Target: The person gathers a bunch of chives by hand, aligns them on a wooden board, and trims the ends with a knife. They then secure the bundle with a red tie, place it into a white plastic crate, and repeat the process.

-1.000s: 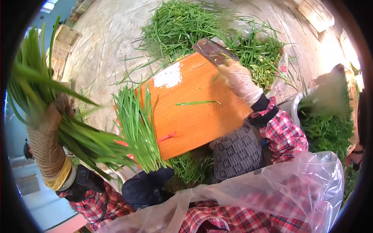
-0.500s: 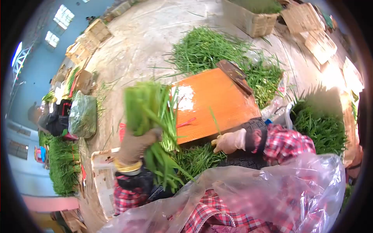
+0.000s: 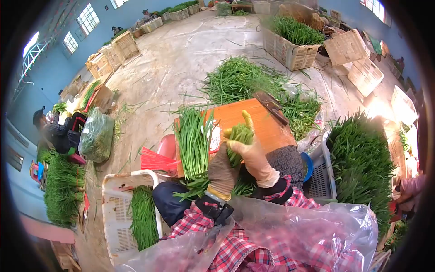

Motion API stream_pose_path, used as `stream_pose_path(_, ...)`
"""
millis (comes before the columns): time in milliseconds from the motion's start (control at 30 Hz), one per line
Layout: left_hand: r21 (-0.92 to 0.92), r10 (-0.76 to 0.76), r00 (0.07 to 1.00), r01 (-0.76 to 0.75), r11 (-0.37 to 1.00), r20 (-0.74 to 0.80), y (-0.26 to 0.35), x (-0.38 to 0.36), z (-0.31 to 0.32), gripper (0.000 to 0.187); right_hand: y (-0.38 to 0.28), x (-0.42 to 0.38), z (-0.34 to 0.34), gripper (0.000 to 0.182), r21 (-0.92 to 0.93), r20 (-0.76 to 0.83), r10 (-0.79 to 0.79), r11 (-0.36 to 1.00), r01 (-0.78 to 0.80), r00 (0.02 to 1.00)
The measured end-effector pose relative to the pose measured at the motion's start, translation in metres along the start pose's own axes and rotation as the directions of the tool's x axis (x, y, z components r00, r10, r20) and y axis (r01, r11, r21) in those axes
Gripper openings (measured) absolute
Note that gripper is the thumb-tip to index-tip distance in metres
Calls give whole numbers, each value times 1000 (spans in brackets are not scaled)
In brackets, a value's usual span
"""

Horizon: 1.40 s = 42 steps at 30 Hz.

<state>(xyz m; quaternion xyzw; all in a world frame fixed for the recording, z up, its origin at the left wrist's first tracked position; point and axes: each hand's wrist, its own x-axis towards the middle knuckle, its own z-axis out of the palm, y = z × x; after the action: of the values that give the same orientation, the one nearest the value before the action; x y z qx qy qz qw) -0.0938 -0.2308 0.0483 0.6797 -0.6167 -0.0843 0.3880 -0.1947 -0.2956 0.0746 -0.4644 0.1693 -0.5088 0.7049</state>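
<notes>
My left hand [image 3: 222, 171], in a brown knit glove, grips the lower end of a bunch of green chives [image 3: 239, 141] held upright over my lap. My right hand [image 3: 250, 154], in a pale rubber glove, wraps the same bunch from the right side. Just behind the hands lies an orange cutting board [image 3: 260, 124]. A second bunch of chives [image 3: 192, 140] rests across the board's left edge. A dark cleaver [image 3: 271, 108] lies on the board's far right corner.
A loose chive pile [image 3: 240, 79] lies beyond the board, a full crate of chives [image 3: 362, 163] to my right, a white crate [image 3: 120, 213] with some chives at my left. Red ties [image 3: 154, 159] lie beside the board. Another person [image 3: 56, 131] sits far left. Clear plastic [image 3: 308, 231] covers my lap.
My left hand has lowered its bunch toward my lap and my right hand has come up from the chives below the board to grasp it. The view has tilted up.
</notes>
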Motion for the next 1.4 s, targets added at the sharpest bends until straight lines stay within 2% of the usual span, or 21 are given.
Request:
stream_pose_path(67, 84, -11, 999, 7, 996, 52, 9, -3, -7, 67, 7, 3, -1, 69, -55, -64, -2, 998, -1, 998)
stream_pose_path(133, 242, 132, 979, -167, 956, 152, 12, -1, -42, 67, -3, 8, -2, 57, -124, -60, 10, 992, -17, 998)
stream_pose_path(200, -73, 180, 979, -173, 982, 97, 9, -8, -92, 54, -33, 19, 2, 52, -370, -14, -161, 918, 144, 987)
stream_pose_path(233, -334, -63, 948, 172, 927, 312, 17, -9, -121, 50, -52, 27, 6, 50, -429, 15, -203, 883, 190, 979)
stream_pose_path(267, -477, -213, 807, 514, 713, 551, 18, -10, -145, 47, -70, 31, 13, 48, -483, 54, -251, 841, 245, 967)
stream_pose_path(300, -597, 4, 755, 516, 615, 656, -4, -14, -153, 62, -85, 27, 26, 48, -488, 82, -279, 826, 283, 957)
stream_pose_path(367, -764, 239, 733, 559, 321, 637, 0, -22, -134, 74, -107, 22, 58, 47, -484, 159, -344, 790, 377, 925)
stream_pose_path(400, -806, 351, 730, 570, 159, 586, 7, -23, -121, 80, -113, 13, 68, 48, -527, 306, -330, 722, 448, 893)
stream_pose_path(467, -635, 489, 600, 764, -114, 634, -6, -21, -83, 96, -117, -14, 82, 50, -560, 580, -256, 564, 607, 773)
stream_pose_path(533, -534, 548, 675, 733, -421, 494, -7, -14, -73, 89, -103, -26, 91, 50, -417, 887, -119, 208, 885, 446)
stream_pose_path(600, -333, 562, 751, 659, -674, 348, -9, -11, -68, 83, -74, -41, 91, 47, -77, 990, -103, 159, 984, 94)
stream_pose_path(667, -401, 500, 803, 596, -696, 324, -6, -7, -77, 83, -60, -59, 88, 56, 42, 999, -43, 250, 967, -32)
stream_pose_path(733, -727, 377, 844, 526, -441, 382, 0, 0, -91, 85, -49, -75, 83, 51, 117, 992, 19, 281, 953, -127)
stream_pose_path(800, -786, 232, 899, 437, -438, 371, -2, -5, -93, 80, -37, -84, 80, 46, 172, 985, -26, 281, 944, -172)
stream_pose_path(900, -862, 96, 935, 352, -366, 341, -12, -2, -100, 68, -32, -83, 80, 43, 144, 983, 59, 358, 923, -177)
stream_pose_path(1000, -830, 90, 887, 456, -321, 452, -43, 3, -108, 60, -28, -79, 72, 41, 104, 982, 137, 200, 974, -133)
stream_pose_path(1100, -912, -2, 927, 368, -180, 375, -54, 22, -122, 43, -38, -79, 75, 49, -70, 969, 243, 124, 990, 38)
stream_pose_path(1200, -967, -95, 964, 252, 26, 248, -65, 37, -142, 39, -63, -78, 67, 63, -326, 940, 194, 283, 902, 279)
stream_pose_path(1267, -978, -43, 979, 203, 36, 202, -73, 46, -151, 38, -65, -65, 51, 84, -501, 813, -39, 463, 731, 582)
stream_pose_path(1333, -962, -133, 965, 242, 130, 225, -58, 46, -154, 34, -34, -49, 32, 108, -477, 458, -38, 832, 282, 888)
stream_pose_path(1400, -914, -168, 963, 256, 314, 211, -36, 42, -151, 32, 0, -26, 17, 119, -459, 417, -1, 863, 211, 909)
